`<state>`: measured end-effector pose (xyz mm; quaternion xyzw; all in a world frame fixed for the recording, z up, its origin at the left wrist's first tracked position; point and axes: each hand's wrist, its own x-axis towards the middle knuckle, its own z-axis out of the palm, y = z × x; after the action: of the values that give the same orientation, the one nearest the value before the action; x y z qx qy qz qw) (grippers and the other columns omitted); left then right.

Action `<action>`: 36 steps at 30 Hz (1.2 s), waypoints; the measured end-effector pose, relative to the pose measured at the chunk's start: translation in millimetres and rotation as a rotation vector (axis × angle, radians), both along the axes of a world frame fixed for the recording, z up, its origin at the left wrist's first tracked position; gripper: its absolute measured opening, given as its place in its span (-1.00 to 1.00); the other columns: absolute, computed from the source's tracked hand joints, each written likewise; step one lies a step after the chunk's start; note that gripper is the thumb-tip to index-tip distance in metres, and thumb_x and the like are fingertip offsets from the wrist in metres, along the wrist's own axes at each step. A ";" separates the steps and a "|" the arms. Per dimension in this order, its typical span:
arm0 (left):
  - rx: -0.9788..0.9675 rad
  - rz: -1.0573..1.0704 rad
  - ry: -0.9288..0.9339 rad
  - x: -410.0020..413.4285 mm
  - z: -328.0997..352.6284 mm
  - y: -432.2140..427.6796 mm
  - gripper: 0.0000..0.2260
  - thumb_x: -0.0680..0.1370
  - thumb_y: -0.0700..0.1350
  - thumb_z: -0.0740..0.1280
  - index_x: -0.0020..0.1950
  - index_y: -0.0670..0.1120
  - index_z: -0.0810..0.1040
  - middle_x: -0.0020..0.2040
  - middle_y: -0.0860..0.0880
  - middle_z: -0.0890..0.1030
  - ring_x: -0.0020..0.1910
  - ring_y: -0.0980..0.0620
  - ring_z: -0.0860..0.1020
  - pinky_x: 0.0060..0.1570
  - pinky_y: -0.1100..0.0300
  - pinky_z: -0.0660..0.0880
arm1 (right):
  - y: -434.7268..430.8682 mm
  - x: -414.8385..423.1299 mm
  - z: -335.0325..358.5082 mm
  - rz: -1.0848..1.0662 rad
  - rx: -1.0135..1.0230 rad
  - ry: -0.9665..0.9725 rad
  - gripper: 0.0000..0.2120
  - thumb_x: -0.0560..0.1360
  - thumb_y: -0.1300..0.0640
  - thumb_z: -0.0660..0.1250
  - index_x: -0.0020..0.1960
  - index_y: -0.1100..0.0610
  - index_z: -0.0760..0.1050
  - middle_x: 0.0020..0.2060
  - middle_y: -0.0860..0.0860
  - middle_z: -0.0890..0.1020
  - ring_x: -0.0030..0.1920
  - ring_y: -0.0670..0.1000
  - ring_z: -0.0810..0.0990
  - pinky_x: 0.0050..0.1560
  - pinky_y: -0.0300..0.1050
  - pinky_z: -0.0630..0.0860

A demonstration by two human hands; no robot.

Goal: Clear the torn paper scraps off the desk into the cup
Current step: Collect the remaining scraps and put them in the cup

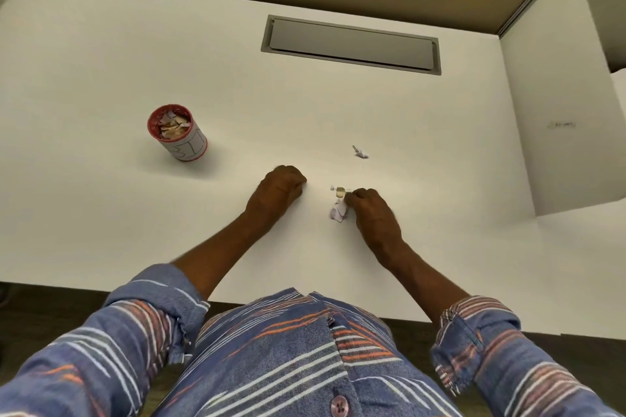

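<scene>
Two fists point(283, 184) point(367, 205), crumpled scraps point(338, 210), round paper-wrapped cup point(178, 132), smooth desk point(101, 213)

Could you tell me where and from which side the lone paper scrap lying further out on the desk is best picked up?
Pinch the lone paper scrap across its crumpled, raised middle, coming straight down from above. It lies low on the desk with nothing beside it, so a fingertip pinch should suit better than sliding under an edge. The right hand looks nearer than the left hand.
</scene>
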<state>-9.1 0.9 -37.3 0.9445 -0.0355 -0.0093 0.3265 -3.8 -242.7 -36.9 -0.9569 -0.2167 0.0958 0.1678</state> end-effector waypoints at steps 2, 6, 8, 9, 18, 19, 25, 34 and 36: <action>-0.151 0.099 -0.027 -4.1 3.6 6.9 -0.88 0.53 -0.25 0.37 0.03 -0.17 0.67 0.01 -0.05 0.67 0.05 -0.01 0.60 0.10 0.17 0.49 | 3.7 2.8 -0.1 -0.093 0.108 0.069 -0.81 0.55 0.30 0.21 0.06 0.15 0.57 0.01 0.08 0.59 0.07 0.12 0.51 0.01 -0.02 0.45; -0.322 0.274 -0.099 -6.4 24.0 32.5 -0.86 0.47 -0.26 0.41 -0.04 -0.07 0.69 -0.07 0.04 0.70 -0.08 0.14 0.65 0.00 0.26 0.56 | 11.2 11.2 6.4 -0.296 0.302 0.077 -0.75 0.47 0.36 0.27 -0.07 0.11 0.66 -0.18 0.03 0.71 -0.13 0.05 0.66 -0.10 -0.09 0.55; -0.369 0.339 -0.147 -5.0 38.3 52.2 -0.86 0.47 -0.26 0.41 -0.03 -0.11 0.71 -0.06 0.00 0.71 -0.08 0.09 0.67 -0.01 0.23 0.58 | 16.8 16.7 10.6 -0.473 0.391 0.168 -0.76 0.47 0.33 0.31 -0.08 0.08 0.70 -0.20 0.01 0.74 -0.18 -0.02 0.66 -0.18 -0.25 0.53; -0.386 0.378 -0.170 -3.7 47.1 63.7 -0.86 0.47 -0.26 0.41 -0.02 -0.13 0.71 -0.05 -0.01 0.72 -0.08 0.07 0.67 -0.01 0.23 0.58 | 20.2 19.1 11.8 -0.564 0.451 0.221 -0.77 0.48 0.31 0.33 -0.09 0.06 0.71 -0.23 0.00 0.73 -0.21 -0.04 0.65 -0.24 -0.32 0.49; -0.163 0.433 -0.217 9.7 98.7 191.7 -0.85 0.49 -0.19 0.39 0.01 -0.09 0.71 -0.02 -0.02 0.70 -0.02 0.10 0.63 0.01 0.35 0.50 | 69.1 17.0 25.7 -0.766 0.814 0.414 -0.75 0.47 0.27 0.44 -0.27 -0.05 0.70 -0.31 -0.03 0.71 -0.28 -0.05 0.68 -0.10 -0.14 0.59; -0.112 0.409 -0.177 9.9 97.6 201.7 -0.86 0.50 -0.19 0.40 0.03 -0.09 0.70 -0.01 -0.04 0.70 -0.01 0.05 0.63 0.01 0.27 0.51 | 77.1 17.3 28.0 -0.765 0.851 0.439 -0.76 0.47 0.26 0.45 -0.26 -0.04 0.71 -0.29 -0.01 0.72 -0.25 -0.01 0.70 -0.02 -0.11 0.61; 0.123 0.243 0.034 15.4 90.2 224.4 -0.81 0.50 -0.17 0.43 0.09 -0.06 0.70 0.04 -0.14 0.68 0.07 -0.15 0.62 0.08 0.04 0.55 | 129.8 23.2 48.3 -0.655 0.993 0.534 -0.89 0.46 0.27 0.46 -0.15 0.09 0.72 -0.28 0.05 0.63 -0.26 0.02 0.59 0.05 -0.06 0.60; -0.052 0.296 -0.040 12.4 96.9 242.9 -0.74 0.48 -0.29 0.31 -0.01 0.00 0.71 -0.04 0.01 0.72 -0.01 0.04 0.65 -0.04 0.14 0.60 | 237.6 38.9 85.6 -0.434 0.998 0.556 -0.88 0.48 0.27 0.48 0.00 0.26 0.69 -0.24 0.07 0.67 -0.21 -0.01 0.63 0.15 0.02 0.65; -0.105 0.297 -0.067 10.0 100.1 246.8 -0.70 0.48 -0.33 0.29 0.00 0.00 0.69 -0.04 0.05 0.71 0.00 0.07 0.65 -0.03 0.19 0.58 | 265.5 44.3 94.0 -0.371 0.953 0.523 -0.90 0.48 0.28 0.48 0.00 0.26 0.69 -0.24 0.09 0.67 -0.21 -0.01 0.64 0.13 0.06 0.67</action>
<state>0.9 247.8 62.7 0.9208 0.0934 0.0723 0.3716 40.5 22.8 57.1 -0.7421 -0.0158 0.1898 0.6426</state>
